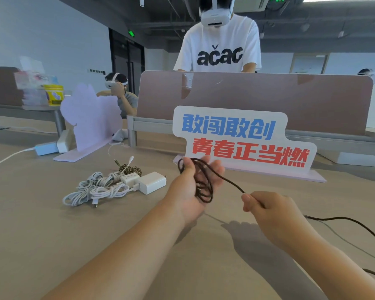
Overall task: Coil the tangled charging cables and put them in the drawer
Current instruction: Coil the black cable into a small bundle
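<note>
A thin dark braided cable (205, 194) loops round the left hand (187, 191), runs to the right hand (275, 215), which pinches it, and trails rightward. Tangled white cables (95, 189) lie heaped leftward.

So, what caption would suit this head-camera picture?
Left hand carries dark cable loops, right hand pinches its loose strand; white cables lie nearby.

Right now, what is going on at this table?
A person is coiling a dark brown braided cable. Several loops hang around the open left hand, and the right hand pinches the free length, which trails off to the right across the beige table. A bundle of tangled white cables and a white square charger block lie on the table to the left, untouched.
</note>
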Motion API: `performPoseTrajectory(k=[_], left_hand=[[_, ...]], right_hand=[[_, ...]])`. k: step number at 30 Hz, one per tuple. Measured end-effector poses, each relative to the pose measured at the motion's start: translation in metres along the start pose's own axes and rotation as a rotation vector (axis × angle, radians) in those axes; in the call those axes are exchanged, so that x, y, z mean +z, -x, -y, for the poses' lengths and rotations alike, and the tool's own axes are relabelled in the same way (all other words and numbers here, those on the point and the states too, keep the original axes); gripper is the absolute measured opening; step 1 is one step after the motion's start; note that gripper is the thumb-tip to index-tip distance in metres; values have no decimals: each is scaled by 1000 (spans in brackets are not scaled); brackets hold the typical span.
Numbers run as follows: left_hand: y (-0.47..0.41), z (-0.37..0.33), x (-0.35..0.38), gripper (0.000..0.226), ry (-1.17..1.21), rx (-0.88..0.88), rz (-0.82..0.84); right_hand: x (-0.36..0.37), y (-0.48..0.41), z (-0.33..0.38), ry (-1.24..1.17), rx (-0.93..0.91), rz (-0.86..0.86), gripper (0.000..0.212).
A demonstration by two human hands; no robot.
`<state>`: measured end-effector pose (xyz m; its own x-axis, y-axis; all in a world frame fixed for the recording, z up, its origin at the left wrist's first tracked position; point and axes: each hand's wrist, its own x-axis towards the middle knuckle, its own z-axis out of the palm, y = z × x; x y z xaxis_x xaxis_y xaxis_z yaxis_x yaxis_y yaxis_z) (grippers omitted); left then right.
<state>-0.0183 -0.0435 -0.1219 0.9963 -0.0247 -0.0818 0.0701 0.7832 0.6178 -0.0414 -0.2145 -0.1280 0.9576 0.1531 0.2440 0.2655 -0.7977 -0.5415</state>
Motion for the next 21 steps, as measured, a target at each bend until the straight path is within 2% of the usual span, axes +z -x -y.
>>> performPoseTrajectory(k=[3,5,7,9,13,15,17,19,21], left_hand=[[-2,-9,-1,48,259,54,13],[-3,-12,-2,47,296,60,-26],[-7,-13,-2,47,236,47,-108],[-11,-14,-4,47,42,56,-221],[-13,-6,-15,48,-656,156,-360],[-8,-1,-17,50,-1020,212,-340],[-2,5,-15,53,-1330,245,-257],[4,14,-12,61,-1444,130,-105],[10,20,-7,75,-1238,-151,66]], right_hand=[[0,-1,-4,9,-72,-112,37],[-1,-1,-7,21,-154,-199,31],[-1,0,-7,37,-265,-276,17],[-2,1,-8,43,-364,-284,4],[1,4,-10,36,-571,-137,13],[4,6,-8,13,-618,-137,14],[2,8,-3,-9,-641,-222,8],[-1,9,1,-11,-628,-316,9],[-3,10,0,-24,-574,-380,18]])
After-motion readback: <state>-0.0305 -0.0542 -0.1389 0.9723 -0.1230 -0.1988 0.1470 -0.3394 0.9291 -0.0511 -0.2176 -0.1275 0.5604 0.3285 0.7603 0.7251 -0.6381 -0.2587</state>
